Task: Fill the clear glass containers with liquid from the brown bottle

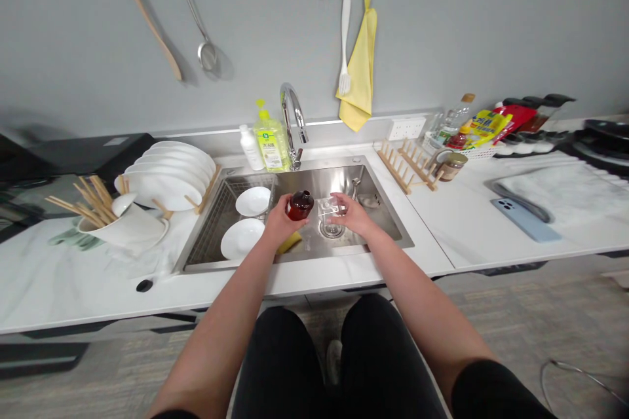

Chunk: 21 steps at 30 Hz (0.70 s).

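Over the steel sink (344,176), my left hand (282,219) is wrapped round a dark red-brown bottle (299,205), whose uncapped-looking neck points up and to the right. My right hand (352,215) grips a small clear container (326,208) by its right side, above the drain (331,230). A narrow gap separates bottle and container. Below my left hand, a yellow cloth or sponge (289,243) lies in the sink, partly hidden. Two white bowls, one behind (253,201) and one in front (242,239), sit at the sink's left side by a wire basket (211,219).
The faucet (289,118) rises behind the sink, beside a green soap bottle (272,144) and a white bottle (251,148). White plates (170,173) and a utensil holder (125,229) stand left. A wooden rack (410,163), a jar (452,167) and a phone (523,218) are right.
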Tool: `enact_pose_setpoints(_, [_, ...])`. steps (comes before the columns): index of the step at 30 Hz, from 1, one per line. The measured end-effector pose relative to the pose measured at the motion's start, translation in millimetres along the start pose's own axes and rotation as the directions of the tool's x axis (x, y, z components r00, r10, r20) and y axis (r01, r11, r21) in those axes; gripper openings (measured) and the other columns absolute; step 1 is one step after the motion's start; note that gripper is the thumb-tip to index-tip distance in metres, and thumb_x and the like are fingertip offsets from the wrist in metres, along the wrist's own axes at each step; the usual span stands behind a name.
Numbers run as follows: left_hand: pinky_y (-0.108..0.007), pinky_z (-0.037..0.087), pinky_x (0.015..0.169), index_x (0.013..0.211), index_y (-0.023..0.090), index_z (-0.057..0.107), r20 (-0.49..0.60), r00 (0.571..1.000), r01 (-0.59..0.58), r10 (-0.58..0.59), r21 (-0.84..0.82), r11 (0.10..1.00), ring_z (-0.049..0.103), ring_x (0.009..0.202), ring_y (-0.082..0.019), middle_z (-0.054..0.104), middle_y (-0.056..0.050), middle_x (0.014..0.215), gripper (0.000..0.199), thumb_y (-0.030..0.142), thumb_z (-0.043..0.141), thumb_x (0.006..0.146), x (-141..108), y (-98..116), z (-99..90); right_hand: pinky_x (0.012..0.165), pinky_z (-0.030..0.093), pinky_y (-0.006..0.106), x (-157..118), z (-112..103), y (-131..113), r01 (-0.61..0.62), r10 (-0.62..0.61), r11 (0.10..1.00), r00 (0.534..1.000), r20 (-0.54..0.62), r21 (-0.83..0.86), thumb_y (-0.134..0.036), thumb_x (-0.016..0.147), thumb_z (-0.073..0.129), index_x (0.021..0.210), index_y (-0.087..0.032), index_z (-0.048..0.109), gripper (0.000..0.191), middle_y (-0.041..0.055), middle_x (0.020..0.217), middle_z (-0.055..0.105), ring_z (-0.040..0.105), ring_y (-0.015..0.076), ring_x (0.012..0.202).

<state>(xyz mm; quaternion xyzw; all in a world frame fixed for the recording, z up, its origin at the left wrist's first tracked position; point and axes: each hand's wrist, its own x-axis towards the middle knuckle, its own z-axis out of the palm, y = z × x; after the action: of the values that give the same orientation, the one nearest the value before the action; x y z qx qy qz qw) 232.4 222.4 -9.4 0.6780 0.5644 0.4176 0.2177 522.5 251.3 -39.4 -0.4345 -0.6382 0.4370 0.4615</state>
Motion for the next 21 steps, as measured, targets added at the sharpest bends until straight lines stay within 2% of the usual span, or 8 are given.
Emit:
enact_pose_setpoints(6, [-0.052, 0.062, 0.111, 0.148, 0.026, 0.062, 0.048, 0.999, -0.017, 0.016, 0.019, 1.0, 0.078, 0.125, -0.038, 0.079, -0.012, 0.139, 0.091, 0.041, 0.104, 0.068, -1.9, 3.8, 0.3, 0.106, 0.061, 0.047, 3.2, -3.4, -6.5, 0.054, -0.055, 0.998, 0.996, -0.074, -0.018, -0.044, 0.064, 0.105, 0.153, -0.029, 0.066, 0.098, 0.0129, 0.143, 0.076, 0.071, 0.0322, 0.13])
enact_pose_setpoints(12, [-0.053, 0.061, 0.114, 0.149, 0.026, 0.061, 0.068, 0.997, -0.035, 0.032, 0.041, 0.999, 0.077, 0.128, -0.038, 0.078, -0.012, 0.142, 0.092, 0.039, 0.104, 0.069, -2.0, 2.8, 1.6, 0.112, 0.058, 0.05, 1.8, -8.9, -16.2, 0.131, -0.137, 0.987, 0.988, -0.063, -0.092, -0.044, 0.071, 0.104, 0.156, -0.03, 0.069, 0.092, 0.0112, 0.151, 0.076, 0.073, 0.032, 0.126])
enact_pose_setpoints(21, [-0.052, 0.061, 0.113, 0.149, 0.029, 0.061, 0.089, 0.995, -0.052, 0.047, 0.049, 0.997, 0.078, 0.127, -0.038, 0.079, -0.01, 0.141, 0.09, 0.038, 0.103, 0.07, -2.9, 2.9, 2.3, 0.113, 0.057, 0.052, -0.7, -9.1, -20.9, 0.164, -0.168, 0.981, 0.985, -0.038, -0.101, -0.047, 0.073, 0.105, 0.159, -0.032, 0.07, 0.093, 0.0107, 0.154, 0.075, 0.073, 0.0339, 0.129])
